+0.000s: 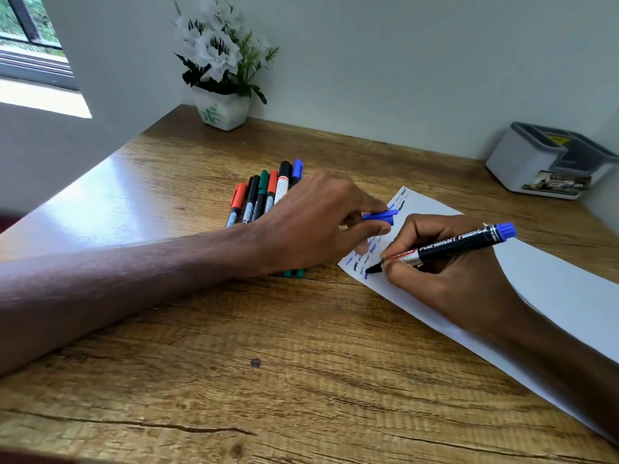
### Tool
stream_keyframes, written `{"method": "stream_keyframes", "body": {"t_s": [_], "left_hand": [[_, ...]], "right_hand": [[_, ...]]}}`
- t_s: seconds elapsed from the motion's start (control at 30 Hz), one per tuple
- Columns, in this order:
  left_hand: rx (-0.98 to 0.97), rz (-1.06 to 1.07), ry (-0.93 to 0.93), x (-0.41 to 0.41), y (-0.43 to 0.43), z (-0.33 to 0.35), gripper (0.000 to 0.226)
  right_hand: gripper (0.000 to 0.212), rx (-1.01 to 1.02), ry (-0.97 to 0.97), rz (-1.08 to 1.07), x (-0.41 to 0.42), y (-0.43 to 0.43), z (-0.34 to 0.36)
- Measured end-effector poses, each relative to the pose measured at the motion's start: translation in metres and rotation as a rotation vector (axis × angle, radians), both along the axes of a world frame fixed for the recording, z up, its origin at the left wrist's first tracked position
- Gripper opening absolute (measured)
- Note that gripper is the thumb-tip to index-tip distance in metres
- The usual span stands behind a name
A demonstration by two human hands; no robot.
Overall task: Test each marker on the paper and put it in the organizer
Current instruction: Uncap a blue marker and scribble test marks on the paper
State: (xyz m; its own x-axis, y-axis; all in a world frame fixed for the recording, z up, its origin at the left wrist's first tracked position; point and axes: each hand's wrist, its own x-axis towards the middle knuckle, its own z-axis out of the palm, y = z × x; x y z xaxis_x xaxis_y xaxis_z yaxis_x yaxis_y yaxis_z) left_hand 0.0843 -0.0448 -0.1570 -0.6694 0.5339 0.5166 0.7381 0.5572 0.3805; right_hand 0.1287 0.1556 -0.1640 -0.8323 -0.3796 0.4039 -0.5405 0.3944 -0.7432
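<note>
The blue permanent marker [449,247] lies slanted in the right hand [445,272], its fingers pinched round the barrel near the nib, as one holds a pen for writing. The dark tip touches the near corner of the white paper [552,289], beside a cluster of short blue and black test scribbles; judging from this, the testing stroke is under way. The marker's blue end points up and away toward the right, which keeps the nib angled onto the sheet.

The left hand [321,226] pinches the blue cap [380,216] between thumb and fingers, while its lower fingers rest on the paper's edge, probably to keep the sheet from sliding and to have the cap ready for closing.

Just behind that hand, the remaining markers [264,195] lie side by side on the wooden desk [234,363], red, black, green and blue caps away from the person. The grey-and-white organizer [549,162] stands well apart at the far right by the wall; no marker shows in it from here. A potted white flower [221,72] sits in the far corner.
</note>
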Motion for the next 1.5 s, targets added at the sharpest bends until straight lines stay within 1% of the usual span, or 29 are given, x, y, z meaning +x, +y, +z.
{"method": "stream_keyframes", "body": {"t_s": [0.3,0.67,0.77,0.93,1.13,1.23,1.33,1.37,1.43,1.5], "left_hand": [[-0.011,-0.007,0.009,-0.001,-0.001,-0.001,0.039],[-0.008,-0.013,0.025,-0.002,-0.001,-0.003,0.039],[-0.014,-0.014,0.032,-0.003,-0.001,-0.003,0.039],[-0.017,-0.013,0.022,-0.004,-0.001,-0.004,0.039],[-0.035,-0.006,0.013,-0.004,-0.001,-0.003,0.039],[-0.037,0.007,0.032,-0.004,-0.002,-0.003,0.036],[-0.015,0.006,0.021,-0.004,-0.001,-0.003,0.035],[-0.013,0.002,0.008,-0.004,-0.001,-0.003,0.036],[-0.011,-0.001,-0.025,-0.004,-0.001,-0.001,0.037],[0.007,0.004,-0.037,-0.002,-0.001,0.001,0.039]], "right_hand": [[0.004,-0.016,-0.007,-0.024,0.000,-0.001,0.000],[0.012,-0.055,-0.027,-0.035,0.000,-0.002,0.000],[0.019,-0.048,-0.035,-0.046,-0.001,-0.001,0.000],[0.007,-0.067,-0.036,-0.066,0.001,-0.005,0.001],[0.006,-0.089,-0.054,-0.088,0.000,-0.004,0.000],[0.009,-0.166,-0.108,-0.114,-0.002,-0.005,-0.002],[0.011,-0.391,-0.228,-0.182,-0.008,0.004,-0.002],[0.013,-0.453,-0.240,-0.186,-0.009,0.007,0.000],[0.021,-0.516,-0.221,-0.165,-0.011,0.011,0.004],[0.020,-0.540,-0.192,-0.127,-0.012,0.013,0.007]]}}
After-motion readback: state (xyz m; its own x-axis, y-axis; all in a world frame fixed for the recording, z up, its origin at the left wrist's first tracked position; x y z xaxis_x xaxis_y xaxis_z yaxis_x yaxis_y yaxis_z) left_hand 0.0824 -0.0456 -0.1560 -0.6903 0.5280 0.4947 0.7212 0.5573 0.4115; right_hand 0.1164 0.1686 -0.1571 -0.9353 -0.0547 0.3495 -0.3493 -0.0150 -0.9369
